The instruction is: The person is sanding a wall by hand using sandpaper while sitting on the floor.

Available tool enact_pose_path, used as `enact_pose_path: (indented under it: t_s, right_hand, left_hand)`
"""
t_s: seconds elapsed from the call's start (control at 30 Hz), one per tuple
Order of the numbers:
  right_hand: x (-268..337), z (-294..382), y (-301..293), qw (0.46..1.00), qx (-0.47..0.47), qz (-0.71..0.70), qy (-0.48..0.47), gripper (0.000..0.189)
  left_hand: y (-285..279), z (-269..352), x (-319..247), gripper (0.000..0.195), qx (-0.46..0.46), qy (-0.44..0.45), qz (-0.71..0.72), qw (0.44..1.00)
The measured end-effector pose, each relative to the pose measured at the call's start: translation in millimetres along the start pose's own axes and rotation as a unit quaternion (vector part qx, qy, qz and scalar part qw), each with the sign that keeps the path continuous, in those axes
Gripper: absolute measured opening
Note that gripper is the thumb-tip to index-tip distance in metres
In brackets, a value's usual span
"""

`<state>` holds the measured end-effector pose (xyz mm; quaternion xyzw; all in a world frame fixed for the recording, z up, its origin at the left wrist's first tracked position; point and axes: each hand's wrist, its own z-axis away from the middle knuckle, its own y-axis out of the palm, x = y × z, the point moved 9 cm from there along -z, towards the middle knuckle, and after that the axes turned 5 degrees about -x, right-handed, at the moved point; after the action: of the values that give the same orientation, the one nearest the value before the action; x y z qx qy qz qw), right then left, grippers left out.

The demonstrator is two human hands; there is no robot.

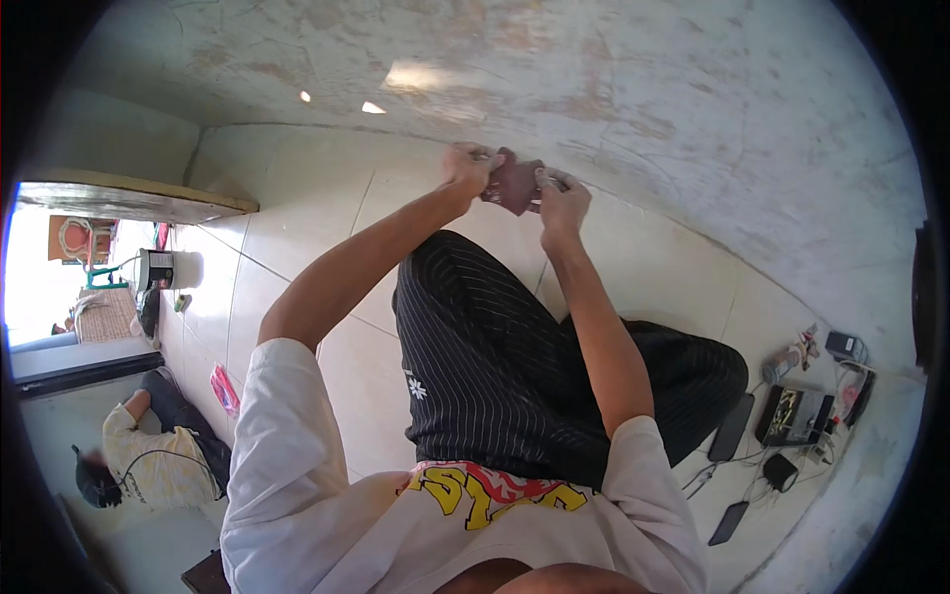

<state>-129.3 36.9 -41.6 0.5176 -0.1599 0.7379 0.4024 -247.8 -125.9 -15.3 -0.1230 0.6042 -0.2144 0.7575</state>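
Observation:
A reddish-brown sheet of what looks like sandpaper (513, 182) is held up between my two hands, its edges uneven. My left hand (469, 169) pinches its left side between thumb and fingers. On the opposite edge, my right hand (562, 197) grips it in the same way; both hands look dusty. Right behind them rises a wall (519, 82) with patchy whitish and brown marks. My crossed legs in black pinstriped trousers (490, 356) rest on the tiled floor (297, 185) below.
To the right lie a black box (794, 417), a bottle (783, 364), a power adapter (844, 346), phones (729, 523) and cables. On the left, another person (163, 460) sits against a wall; a pink packet (224, 390) and a bucket (171, 269) are on the floor near a doorway.

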Motion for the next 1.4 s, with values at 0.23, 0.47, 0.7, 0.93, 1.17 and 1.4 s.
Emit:
enact_pose_path:
  t_s: [0.23,0.47,0.7,0.93,1.17,1.4]
  right_hand:
    - [-2,3,94,0.997,0.075,-0.014,-0.032,0.021]
    - [-103,-26,125,0.97,0.07,-0.02,0.231,0.01]
    - [-100,-22,125,0.969,0.089,-0.039,0.226,0.014]
    - [-84,-8,67,0.963,0.14,-0.086,0.215,0.027]
    - [-31,10,-48,0.962,0.108,-0.169,0.183,0.03]
    - [24,-12,-199,0.989,-0.025,0.128,0.074,0.028]
  left_hand:
    - [-64,-16,30,0.023,-0.023,-0.055,0.137,0.989]
    - [-70,-65,107,0.004,0.088,-0.245,0.218,0.941]
    - [-74,-55,112,0.009,0.061,-0.197,0.213,0.955]
    - [-39,-9,47,0.029,0.146,-0.149,0.084,0.974]
    - [61,48,-44,0.037,0.328,-0.07,0.045,0.941]
    - [197,88,-17,0.033,0.337,-0.088,0.031,0.937]
